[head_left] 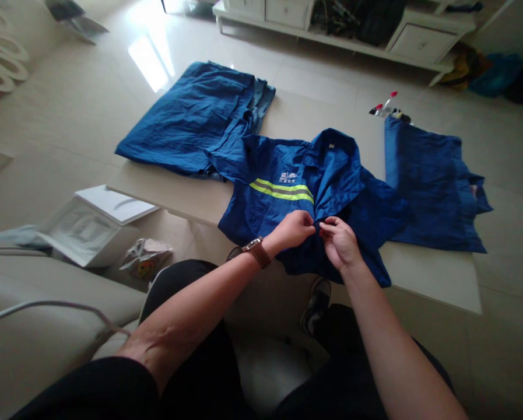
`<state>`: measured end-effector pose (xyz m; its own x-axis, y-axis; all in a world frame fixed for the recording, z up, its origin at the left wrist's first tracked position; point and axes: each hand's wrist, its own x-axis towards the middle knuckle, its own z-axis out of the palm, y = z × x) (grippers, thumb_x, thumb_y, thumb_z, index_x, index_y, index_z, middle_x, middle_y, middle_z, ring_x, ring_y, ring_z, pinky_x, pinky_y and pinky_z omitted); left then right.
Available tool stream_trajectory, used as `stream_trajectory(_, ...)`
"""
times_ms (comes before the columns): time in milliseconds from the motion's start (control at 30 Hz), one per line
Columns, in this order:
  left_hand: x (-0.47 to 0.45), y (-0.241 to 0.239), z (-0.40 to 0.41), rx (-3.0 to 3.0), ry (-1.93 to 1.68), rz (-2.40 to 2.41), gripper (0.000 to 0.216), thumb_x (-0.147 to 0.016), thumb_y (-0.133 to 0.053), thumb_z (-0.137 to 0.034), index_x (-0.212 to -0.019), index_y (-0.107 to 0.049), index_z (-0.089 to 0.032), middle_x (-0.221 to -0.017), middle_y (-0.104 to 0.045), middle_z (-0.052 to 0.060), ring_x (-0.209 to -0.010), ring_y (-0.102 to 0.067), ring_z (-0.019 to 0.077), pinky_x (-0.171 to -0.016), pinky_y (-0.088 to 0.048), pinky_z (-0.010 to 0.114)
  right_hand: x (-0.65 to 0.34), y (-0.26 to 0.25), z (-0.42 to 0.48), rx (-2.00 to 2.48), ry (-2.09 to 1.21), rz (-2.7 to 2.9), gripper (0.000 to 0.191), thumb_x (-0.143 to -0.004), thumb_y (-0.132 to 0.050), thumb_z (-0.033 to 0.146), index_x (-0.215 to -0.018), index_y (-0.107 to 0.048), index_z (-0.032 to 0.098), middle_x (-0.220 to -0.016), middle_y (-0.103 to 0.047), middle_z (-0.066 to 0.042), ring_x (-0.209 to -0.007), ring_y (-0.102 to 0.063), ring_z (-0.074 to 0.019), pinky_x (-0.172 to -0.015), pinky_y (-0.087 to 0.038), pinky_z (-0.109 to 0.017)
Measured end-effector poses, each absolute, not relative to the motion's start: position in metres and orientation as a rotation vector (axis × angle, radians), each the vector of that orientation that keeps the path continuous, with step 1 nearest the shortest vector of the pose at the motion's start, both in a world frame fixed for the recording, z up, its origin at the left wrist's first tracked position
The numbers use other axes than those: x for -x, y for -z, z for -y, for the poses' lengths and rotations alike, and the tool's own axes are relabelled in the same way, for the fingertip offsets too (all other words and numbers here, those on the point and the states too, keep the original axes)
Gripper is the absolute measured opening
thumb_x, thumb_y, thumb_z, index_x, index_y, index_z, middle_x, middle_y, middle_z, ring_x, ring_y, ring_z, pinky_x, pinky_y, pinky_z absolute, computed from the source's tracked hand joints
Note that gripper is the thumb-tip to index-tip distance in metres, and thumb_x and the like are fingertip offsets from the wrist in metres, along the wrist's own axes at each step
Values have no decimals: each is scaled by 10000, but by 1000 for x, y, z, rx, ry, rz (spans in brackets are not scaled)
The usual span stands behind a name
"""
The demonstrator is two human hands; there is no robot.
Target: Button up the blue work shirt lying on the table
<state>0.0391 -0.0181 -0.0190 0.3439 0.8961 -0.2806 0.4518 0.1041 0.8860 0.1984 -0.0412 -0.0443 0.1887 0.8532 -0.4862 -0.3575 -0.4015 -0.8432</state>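
Two hands meet at the front opening of a blue work jacket [287,192] that lies face up near the front edge of the low table [427,274], its hem hanging over that edge toward the person. The left hand [294,229], with a brown watch at the wrist, pinches the left panel of the placket; the right hand [340,240] pinches the facing panel, and the fingertips of both nearly touch. Both are closed on cloth — it looks like a button or fastener low on the front is being worked, though the fastener itself is too small to make out. If so, the move at hand calls for keeping the two edges lined up and tensioned while the small part passes through, and then shifting the pinch up the placket toward the yellow reflective stripe [281,189].

Another blue garment [191,116] lies spread at the table's far left corner, its edge touching the jacket's sleeve, and a third blue piece [431,186] covers the right edge and droops over it. Small red-tipped items [386,108] sit at the far right corner. On the floor to the left stand a white box [90,227] and a crumpled bag [145,259]. Nothing lies between the hands and the jacket front — only the bunched collar and sleeve crowd it.
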Motion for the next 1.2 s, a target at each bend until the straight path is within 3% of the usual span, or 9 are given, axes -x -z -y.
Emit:
stream_trajectory(200,-35,6,21,-1602,-444,-1277,117,-780,-655,-159,-849,-745,-129,-788,-715,22,-724,-610,144,-657,-417,259,-198,41,38,1357,-1422,401,285,-624,-828,241,-739,-569,215,-664,-632,34,-618,-591,-112,-580,-510,-215)
stream_trajectory(333,-29,8,19,-1637,-288,-1216,60,-725,-678,-170,-716,-735,-155,-655,-665,2,-634,-586,145,-599,-390,273,-199,45,36,1394,-1286,484,391,-566,-869,333,-810,-581,232,-732,-663,43,-671,-632,-133,-633,-548,-254)
stream_trajectory(467,-20,10,15,-1730,-88,-1126,28,-696,-732,-193,-674,-723,-178,-626,-651,9,-591,-570,153,-598,-423,280,-196,50,38,1465,-1172,593,450,-508,-844,317,-873,-596,233,-760,-681,42,-695,-643,-156,-644,-545,-282)
stream_trajectory(533,-16,10,11,-1830,-165,-1130,52,-726,-728,-217,-761,-736,-179,-720,-690,29,-665,-610,172,-665,-480,287,-195,49,38,1473,-1125,649,428,-523,-808,319,-882,-592,229,-754,-675,42,-677,-631,-152,-621,-524,-271)
stream_trajectory(633,-10,10,6,-2052,-459,-1102,247,-781,-657,-180,-1011,-745,-185,-1119,-745,93,-1005,-682,223,-904,-531,320,-195,47,39,1490,-1086,699,383,-556,-751,331,-885,-582,232,-724,-643,53,-617,-586,-135,-566,-480,-252)
stream_trajectory(700,-7,12,6,-2178,-461,-1062,319,-810,-608,-152,-1098,-740,-196,-1266,-720,111,-1147,-671,245,-1006,-510,348,-196,44,39,1510,-1049,723,359,-563,-721,321,-883,-584,231,-708,-617,60,-591,-559,-126,-542,-456,-244)
stream_trajectory(867,-6,18,9,-2239,-79,-1279,292,-901,-514,-167,-1043,-767,-193,-1012,-783,129,-964,-736,282,-895,-517,379,-197,39,42,1539,-954,809,303,-567,-666,300,-853,-618,211,-742,-621,40,-593,-548,-128,-552,-464,-261)
stream_trajectory(1200,-20,31,16,-2280,4,-1402,265,-915,-528,-142,-1070,-741,-169,-996,-780,127,-970,-738,301,-998,-390,473,-191,37,48,1548,-988,1014,334,-596,-622,265,-918,-675,191,-860,-712,-23,-662,-617,-173,-585,-497,-291)
